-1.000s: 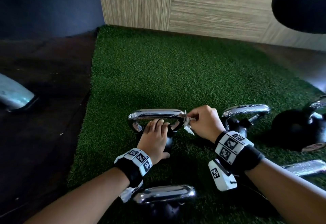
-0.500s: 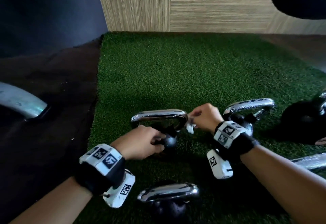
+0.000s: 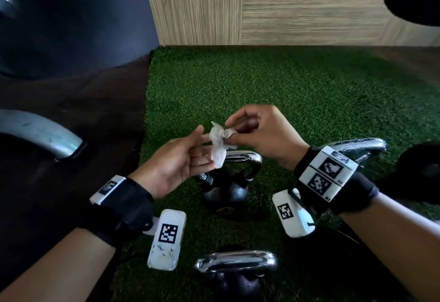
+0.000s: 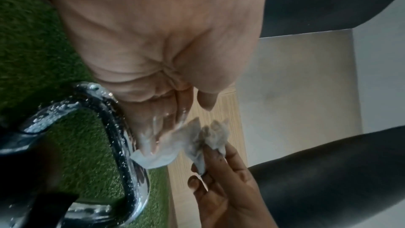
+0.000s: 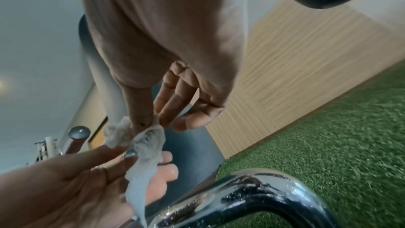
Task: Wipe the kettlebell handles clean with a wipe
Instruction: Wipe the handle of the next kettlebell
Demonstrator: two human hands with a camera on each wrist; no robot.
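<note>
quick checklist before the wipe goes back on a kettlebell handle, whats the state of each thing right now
1. Wipe held: ok, the right hand pinches its upper end.
2. Wipe opened flat for wiping: not ok, it is crumpled and hangs twisted.
3. Left hand ready to help: ok, palm up, fingers straight under the hanging end, touching it.
4. Wipe on a handle: not ok, it is raised above the middle kettlebell handle, apart from it.
5. Middle kettlebell steady on the turf: ok, upright, though no hand braces it.
6. Handle clean and dry: cannot tell; droplets show on the chrome in the wrist views.
</note>
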